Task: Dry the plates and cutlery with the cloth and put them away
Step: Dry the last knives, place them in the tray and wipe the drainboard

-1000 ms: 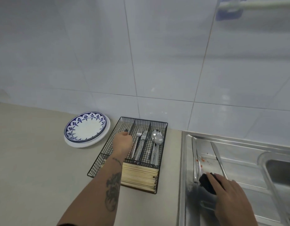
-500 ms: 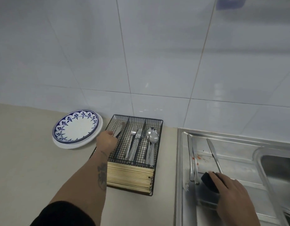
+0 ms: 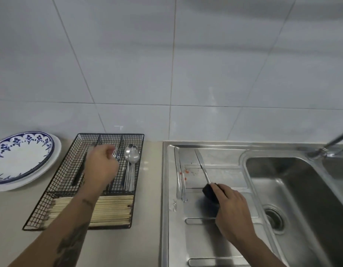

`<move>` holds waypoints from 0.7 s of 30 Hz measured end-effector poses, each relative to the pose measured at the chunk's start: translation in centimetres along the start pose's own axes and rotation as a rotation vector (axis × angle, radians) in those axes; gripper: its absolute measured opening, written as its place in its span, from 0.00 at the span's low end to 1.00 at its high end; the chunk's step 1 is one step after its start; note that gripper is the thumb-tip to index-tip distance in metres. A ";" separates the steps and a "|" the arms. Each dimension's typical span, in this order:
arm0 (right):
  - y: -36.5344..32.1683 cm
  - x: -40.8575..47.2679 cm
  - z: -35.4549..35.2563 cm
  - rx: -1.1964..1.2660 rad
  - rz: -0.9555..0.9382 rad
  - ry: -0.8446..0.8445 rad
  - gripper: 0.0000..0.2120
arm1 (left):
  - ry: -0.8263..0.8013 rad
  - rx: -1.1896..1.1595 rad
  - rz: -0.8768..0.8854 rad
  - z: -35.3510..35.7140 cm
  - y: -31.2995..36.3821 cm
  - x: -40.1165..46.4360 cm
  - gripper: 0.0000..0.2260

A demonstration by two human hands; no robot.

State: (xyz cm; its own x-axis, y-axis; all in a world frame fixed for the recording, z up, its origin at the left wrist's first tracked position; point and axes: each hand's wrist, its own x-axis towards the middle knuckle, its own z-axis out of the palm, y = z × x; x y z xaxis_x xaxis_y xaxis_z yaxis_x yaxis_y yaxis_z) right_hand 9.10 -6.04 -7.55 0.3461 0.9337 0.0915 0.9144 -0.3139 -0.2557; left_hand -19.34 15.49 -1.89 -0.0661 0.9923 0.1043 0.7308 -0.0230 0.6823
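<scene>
Plates (image 3: pixel 22 160) already stacked on counter (image 3: pixel 12 218), left of wire tray (image 3: pixel 41 209). Spoons (image 3: pixel 132 157) in right slot; chopsticks (image 3: pixel 109 209) fill front section. Your left hand (image 3: pixel 100 168) over tray's middle slots, fingers curled loosely; cannot tell if it holds anything. Your right hand (image 3: pixel 230 207) on draining board (image 3: pixel 215 247), fingers closed around dark cloth (image 3: pixel 210 193) by knife (image 3: pixel 202 166) handle. Two more knives (image 3: pixel 179 174) lie just left. Judgement: mostly done; three knives left to dry and stow.
</scene>
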 end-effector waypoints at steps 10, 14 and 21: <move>4.3 -0.9 -0.5 0.035 0.177 0.046 0.36 | -0.514 -0.168 0.034 16.6 11.7 -13.5 0.04; 6.3 -1.8 -0.2 0.075 0.192 0.002 0.35 | -0.459 0.031 0.024 20.3 13.7 -14.9 0.09; 7.5 -3.7 0.1 0.251 0.030 0.050 0.32 | -0.414 0.222 0.049 21.5 14.4 -16.1 0.13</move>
State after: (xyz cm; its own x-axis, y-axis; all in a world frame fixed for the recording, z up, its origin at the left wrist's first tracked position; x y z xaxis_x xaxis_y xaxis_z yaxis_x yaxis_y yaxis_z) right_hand 14.64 -11.79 -9.84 0.3884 0.9128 0.1264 0.8247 -0.2831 -0.4897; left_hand 6.85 1.80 -9.25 0.2159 0.9567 -0.1952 0.8567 -0.0897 0.5079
